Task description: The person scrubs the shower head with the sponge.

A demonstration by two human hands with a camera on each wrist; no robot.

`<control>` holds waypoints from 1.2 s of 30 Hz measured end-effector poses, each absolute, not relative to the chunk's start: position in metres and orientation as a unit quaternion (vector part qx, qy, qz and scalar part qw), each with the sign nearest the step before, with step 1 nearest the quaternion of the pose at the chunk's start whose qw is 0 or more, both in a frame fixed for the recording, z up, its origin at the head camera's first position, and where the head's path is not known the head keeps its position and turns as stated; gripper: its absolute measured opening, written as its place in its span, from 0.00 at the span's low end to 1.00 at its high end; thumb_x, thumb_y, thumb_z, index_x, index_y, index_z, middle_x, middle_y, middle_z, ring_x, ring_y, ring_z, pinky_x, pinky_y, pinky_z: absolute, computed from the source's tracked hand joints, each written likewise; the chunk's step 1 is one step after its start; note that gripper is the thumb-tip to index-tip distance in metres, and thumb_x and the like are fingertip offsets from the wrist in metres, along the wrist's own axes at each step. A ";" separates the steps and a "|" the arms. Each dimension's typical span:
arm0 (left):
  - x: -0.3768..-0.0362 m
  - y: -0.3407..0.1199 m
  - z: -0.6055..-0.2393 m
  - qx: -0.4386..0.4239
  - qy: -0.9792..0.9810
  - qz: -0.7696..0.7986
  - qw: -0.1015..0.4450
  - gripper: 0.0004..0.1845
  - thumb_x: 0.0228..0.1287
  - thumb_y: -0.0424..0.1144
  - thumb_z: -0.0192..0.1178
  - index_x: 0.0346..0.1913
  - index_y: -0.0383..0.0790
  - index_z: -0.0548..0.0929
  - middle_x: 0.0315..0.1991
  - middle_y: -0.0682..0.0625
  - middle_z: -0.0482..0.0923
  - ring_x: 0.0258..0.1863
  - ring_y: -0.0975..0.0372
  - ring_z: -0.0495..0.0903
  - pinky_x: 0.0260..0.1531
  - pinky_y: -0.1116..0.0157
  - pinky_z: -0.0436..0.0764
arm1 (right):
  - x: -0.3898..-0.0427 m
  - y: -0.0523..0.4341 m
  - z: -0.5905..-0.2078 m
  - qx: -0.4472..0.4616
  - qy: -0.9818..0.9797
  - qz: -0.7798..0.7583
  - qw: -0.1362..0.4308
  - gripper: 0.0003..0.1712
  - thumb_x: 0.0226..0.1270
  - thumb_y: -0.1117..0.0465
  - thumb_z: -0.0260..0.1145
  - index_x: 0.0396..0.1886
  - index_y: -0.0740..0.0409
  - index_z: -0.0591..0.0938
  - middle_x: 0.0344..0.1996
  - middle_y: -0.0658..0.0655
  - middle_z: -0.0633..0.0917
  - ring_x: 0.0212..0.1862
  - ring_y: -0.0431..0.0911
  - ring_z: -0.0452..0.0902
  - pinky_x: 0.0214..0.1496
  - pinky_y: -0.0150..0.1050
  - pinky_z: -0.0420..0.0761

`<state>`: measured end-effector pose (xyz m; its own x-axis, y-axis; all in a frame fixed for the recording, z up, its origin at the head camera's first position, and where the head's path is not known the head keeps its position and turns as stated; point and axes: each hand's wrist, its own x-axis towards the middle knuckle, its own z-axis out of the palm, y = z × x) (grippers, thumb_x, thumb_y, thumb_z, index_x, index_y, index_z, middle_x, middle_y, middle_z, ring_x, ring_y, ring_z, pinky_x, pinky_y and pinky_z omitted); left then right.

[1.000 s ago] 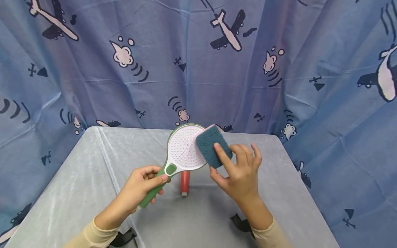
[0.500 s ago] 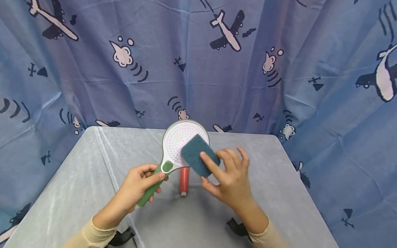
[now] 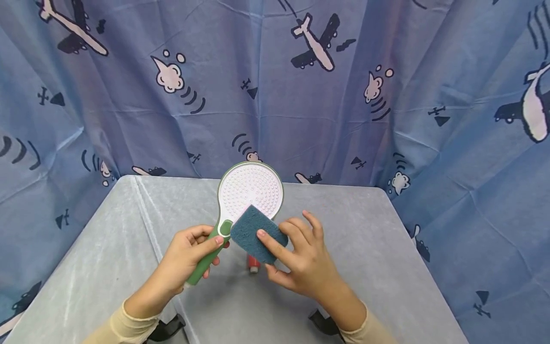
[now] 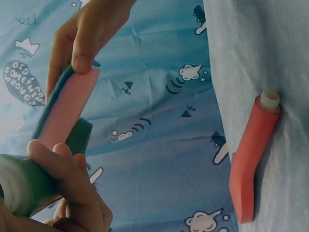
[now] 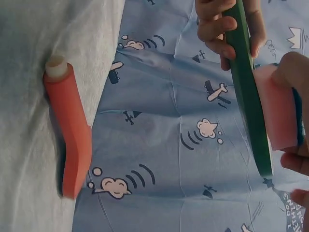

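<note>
- Both hands are busy: my left hand (image 3: 189,255) has its fingers curled tight round the green handle of the round shower head with the white bumpy face (image 3: 250,191), and holds it up over the grey bench (image 3: 129,239).
- With my right hand (image 3: 301,260), I pinch the dark teal scrubbing sponge with the pink back (image 3: 257,234), fingers flat on the teal side and thumb under it.
- That sponge is pressed on the low part of the bumpy face, just by the green button.
- From the left wrist view, the pink back (image 4: 65,108) faces out and a fingertip sits on its top edge.
- One red tube with a white cap (image 4: 251,154) lies flat on the bench, under the shower head.
- I think the sponge could slide off the rim if I push too hard, because it sits so near the edge.
- My left hand could let the handle twist if the rub pulls sideways, and then the head could drop onto the red tube.
</note>
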<state>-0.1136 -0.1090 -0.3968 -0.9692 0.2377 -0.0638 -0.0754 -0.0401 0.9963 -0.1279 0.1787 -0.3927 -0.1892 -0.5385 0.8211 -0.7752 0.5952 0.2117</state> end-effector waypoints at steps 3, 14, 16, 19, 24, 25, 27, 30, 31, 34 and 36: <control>-0.114 -0.110 -0.398 0.056 0.681 0.722 0.108 0.19 0.70 0.40 0.67 0.54 0.28 0.80 0.39 0.47 0.88 0.22 0.63 0.81 0.13 0.67 0.80 | -0.129 0.183 -0.391 0.407 -0.767 0.124 0.480 0.30 0.58 0.48 0.64 0.61 0.50 0.85 0.44 0.62 0.81 0.48 0.59 0.75 0.62 0.71 0.63; -0.111 -0.112 -0.394 0.056 0.687 0.719 0.093 0.18 0.69 0.40 0.67 0.53 0.30 0.81 0.38 0.48 0.88 0.22 0.62 0.81 0.12 0.65 0.80 | -0.129 0.191 -0.385 0.350 -0.764 0.152 0.520 0.28 0.61 0.48 0.65 0.59 0.55 0.86 0.40 0.65 0.80 0.45 0.61 0.74 0.59 0.72 0.64; -0.112 -0.112 -0.394 0.053 0.685 0.721 0.090 0.18 0.70 0.41 0.67 0.53 0.30 0.81 0.38 0.48 0.88 0.21 0.63 0.81 0.12 0.65 0.81 | -0.126 0.182 -0.389 0.392 -0.755 0.142 0.507 0.28 0.61 0.48 0.64 0.59 0.55 0.86 0.41 0.64 0.81 0.45 0.60 0.74 0.59 0.71 0.65; -0.112 -0.113 -0.394 0.056 0.680 0.726 0.088 0.18 0.71 0.41 0.65 0.53 0.29 0.80 0.38 0.48 0.88 0.21 0.63 0.81 0.13 0.65 0.81 | -0.121 0.174 -0.392 0.428 -0.746 0.128 0.493 0.29 0.60 0.48 0.63 0.59 0.53 0.86 0.42 0.62 0.81 0.45 0.57 0.74 0.60 0.70 0.65; -0.111 -0.111 -0.393 0.057 0.679 0.728 0.079 0.18 0.72 0.42 0.65 0.53 0.30 0.80 0.39 0.46 0.87 0.23 0.63 0.81 0.13 0.65 0.81 | -0.125 0.186 -0.387 0.362 -0.770 0.142 0.506 0.29 0.63 0.45 0.64 0.60 0.52 0.85 0.41 0.63 0.81 0.46 0.60 0.74 0.61 0.72 0.63; -0.110 -0.110 -0.393 0.056 0.680 0.727 0.078 0.18 0.72 0.42 0.65 0.53 0.31 0.80 0.40 0.45 0.87 0.23 0.63 0.81 0.13 0.65 0.81 | -0.127 0.190 -0.386 0.336 -0.777 0.151 0.510 0.29 0.64 0.44 0.64 0.61 0.52 0.85 0.41 0.64 0.80 0.46 0.61 0.74 0.61 0.72 0.62; -0.110 -0.109 -0.394 0.058 0.679 0.728 0.076 0.18 0.72 0.42 0.65 0.54 0.31 0.80 0.40 0.45 0.87 0.23 0.63 0.81 0.13 0.65 0.81 | -0.130 0.196 -0.385 0.296 -0.787 0.171 0.514 0.30 0.65 0.43 0.64 0.61 0.53 0.85 0.41 0.65 0.80 0.46 0.62 0.73 0.62 0.72 0.62; -0.109 -0.107 -0.395 0.064 0.672 0.735 0.070 0.18 0.73 0.41 0.64 0.55 0.31 0.79 0.40 0.46 0.87 0.22 0.63 0.81 0.13 0.66 0.81 | -0.131 0.193 -0.388 0.290 -0.782 0.189 0.517 0.30 0.65 0.44 0.65 0.61 0.55 0.85 0.42 0.66 0.80 0.45 0.61 0.73 0.62 0.71 0.63; -0.109 -0.106 -0.396 0.067 0.668 0.738 0.067 0.18 0.73 0.41 0.64 0.56 0.30 0.79 0.40 0.46 0.87 0.22 0.64 0.81 0.13 0.66 0.81 | -0.131 0.191 -0.390 0.305 -0.776 0.189 0.518 0.30 0.65 0.44 0.65 0.61 0.55 0.85 0.42 0.65 0.80 0.45 0.61 0.74 0.61 0.71 0.64; -0.109 -0.104 -0.399 0.081 0.646 0.757 0.059 0.16 0.75 0.38 0.62 0.57 0.30 0.77 0.40 0.48 0.86 0.22 0.64 0.81 0.14 0.67 0.81 | -0.129 0.180 -0.395 0.377 -0.753 0.162 0.514 0.29 0.64 0.46 0.66 0.61 0.55 0.85 0.43 0.64 0.81 0.46 0.59 0.75 0.60 0.69 0.65; -0.111 -0.103 -0.401 0.098 0.630 0.768 0.058 0.15 0.76 0.36 0.59 0.58 0.30 0.76 0.37 0.48 0.85 0.22 0.64 0.81 0.16 0.68 0.82 | -0.128 0.174 -0.398 0.413 -0.740 0.141 0.512 0.28 0.63 0.48 0.65 0.60 0.53 0.85 0.43 0.63 0.82 0.46 0.59 0.75 0.59 0.69 0.65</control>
